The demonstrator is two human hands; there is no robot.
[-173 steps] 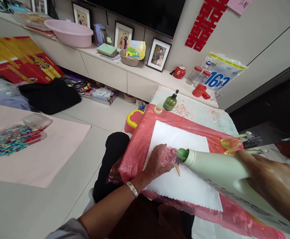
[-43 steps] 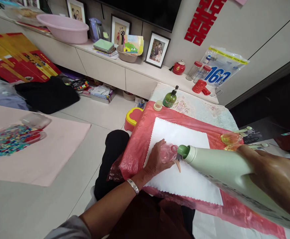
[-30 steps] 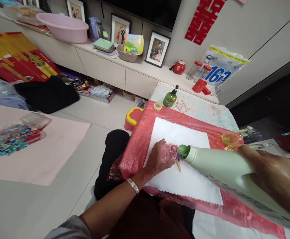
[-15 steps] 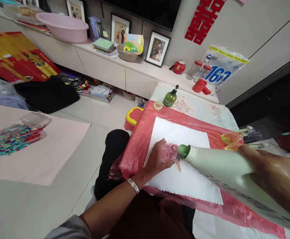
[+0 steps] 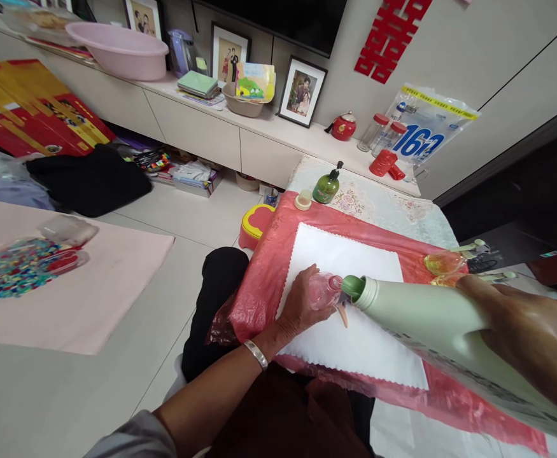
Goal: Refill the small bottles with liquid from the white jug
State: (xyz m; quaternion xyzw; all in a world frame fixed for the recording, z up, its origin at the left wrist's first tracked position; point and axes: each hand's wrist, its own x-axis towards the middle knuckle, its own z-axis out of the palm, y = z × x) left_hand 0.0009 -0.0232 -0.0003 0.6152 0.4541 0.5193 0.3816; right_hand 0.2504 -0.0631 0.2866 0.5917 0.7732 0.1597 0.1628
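A small pink bottle (image 5: 324, 291) is being gripped upright on the white cloth (image 5: 354, 343) by the left hand (image 5: 302, 305), fingers wrapped round it, steadying its mouth. A large green jug (image 5: 431, 331) is being tilted by the right hand (image 5: 531, 331), closed on its body, spout touching the bottle's opening.

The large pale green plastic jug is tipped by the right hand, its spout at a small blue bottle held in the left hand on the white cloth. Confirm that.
Not quite: the head view shows the small bottle is clear pink, not blue. The rest holds: the right hand tips the large pale green plastic jug, and the left hand holds the bottle on the white cloth.
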